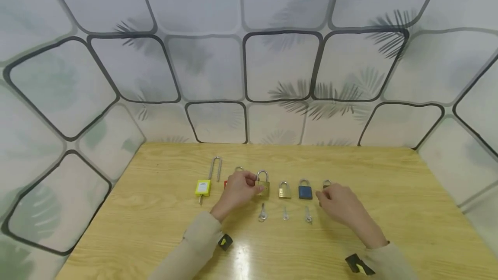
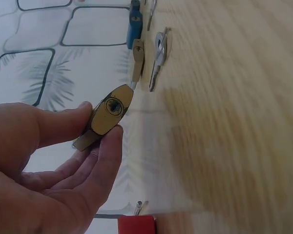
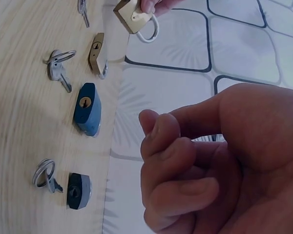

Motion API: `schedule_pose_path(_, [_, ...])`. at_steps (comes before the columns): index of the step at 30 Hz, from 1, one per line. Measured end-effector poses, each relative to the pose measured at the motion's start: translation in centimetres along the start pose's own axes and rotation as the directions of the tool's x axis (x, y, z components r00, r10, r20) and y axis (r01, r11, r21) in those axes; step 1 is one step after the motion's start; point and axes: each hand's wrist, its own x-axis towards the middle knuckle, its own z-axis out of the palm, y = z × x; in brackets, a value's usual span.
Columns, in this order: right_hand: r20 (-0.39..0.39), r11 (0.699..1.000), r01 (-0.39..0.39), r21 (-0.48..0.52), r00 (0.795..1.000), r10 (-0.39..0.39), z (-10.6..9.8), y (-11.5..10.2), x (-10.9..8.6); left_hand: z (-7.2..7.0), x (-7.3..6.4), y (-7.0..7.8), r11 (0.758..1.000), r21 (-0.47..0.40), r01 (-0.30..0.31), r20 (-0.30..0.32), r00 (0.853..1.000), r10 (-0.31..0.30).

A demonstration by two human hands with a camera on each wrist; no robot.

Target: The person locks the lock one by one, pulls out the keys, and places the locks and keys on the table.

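Note:
My left hand (image 1: 240, 188) pinches a brass padlock (image 2: 107, 114) between thumb and fingers. In the left wrist view its keyhole end faces the camera; in the head view its shackle points up. My right hand (image 1: 342, 206) is raised beside a dark padlock (image 3: 79, 191), fingers curled and thumb against the index fingertip, with nothing visible in its grasp. A small brass padlock (image 1: 284, 191) and a blue padlock (image 1: 305, 191) stand between the hands. Just by the left hand is a red padlock (image 2: 136, 225), mostly hidden by that hand in the head view.
A yellow padlock (image 1: 202, 188) with a long shackle lies at the left, a key in it. Keys (image 1: 262, 214), a small key (image 1: 285, 214) and ringed keys (image 1: 308, 215) lie in front of the padlocks; more keys (image 3: 46, 176) lie near the dark one. A patterned curtain (image 1: 284, 68) borders the wooden table (image 1: 295, 254).

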Motion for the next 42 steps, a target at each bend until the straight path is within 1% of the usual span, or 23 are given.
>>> schedule_pose_path(3, [0.004, 1.0, -0.001, 0.001, 1.0, 0.001, 0.0, 0.3, -0.1, 0.3, 0.4, 0.2, 1.0, 0.023, 0.01, 0.006, 1.0, -0.01])
schedule_pose_path(7, [0.006, 1.0, -0.013, 0.008, 1.0, 0.013, 0.0, 0.6, -0.2, 0.6, 0.6, 0.2, 0.998, 0.069, 0.005, 0.006, 1.0, -0.006])
schedule_pose_path(11, [0.014, 1.0, -0.016, 0.019, 1.0, 0.016, -0.1, 0.9, -0.5, 0.7, 0.5, 0.3, 0.988, 0.152, -0.03, -0.009, 0.999, 0.031])
schedule_pose_path(13, [0.02, 0.999, -0.02, 0.03, 1.0, 0.019, -0.1, 1.0, -0.5, 0.6, 0.5, 0.3, 0.983, 0.175, -0.05, -0.007, 0.999, 0.052])
schedule_pose_path(18, [0.033, 0.998, -0.02, 0.053, 0.999, 0.018, 0.1, 1.3, -0.7, 0.4, 0.2, 0.1, 0.978, 0.195, -0.078, 0.024, 0.997, 0.075])
schedule_pose_path(25, [0.03, 0.998, -0.042, 0.044, 0.999, 0.04, 0.4, 1.6, -0.6, 0.6, 0.1, 0.2, 0.955, 0.266, -0.133, 0.05, 0.991, 0.125])
schedule_pose_path(30, [0.034, 0.998, -0.051, 0.039, 0.998, 0.049, 0.6, 1.6, -0.5, 0.8, 0.1, 0.3, 0.95, 0.279, -0.138, 0.043, 0.99, 0.131])
schedule_pose_path(34, [0.042, 0.998, -0.049, 0.047, 0.998, 0.047, 0.7, 1.7, -0.7, 1.0, 0.1, 0.3, 0.948, 0.269, -0.171, 0.037, 0.985, 0.167])
schedule_pose_path(38, [0.036, 0.999, -0.037, 0.039, 0.999, 0.035, 0.8, 1.7, -0.8, 1.0, 0.1, 0.3, 0.944, 0.267, -0.192, 0.041, 0.981, 0.188])
schedule_pose_path(42, [0.029, 0.999, -0.038, 0.028, 0.999, 0.037, 0.8, 1.8, -0.8, 0.6, 0.1, 0.2, 0.947, 0.266, -0.181, 0.049, 0.983, 0.175])
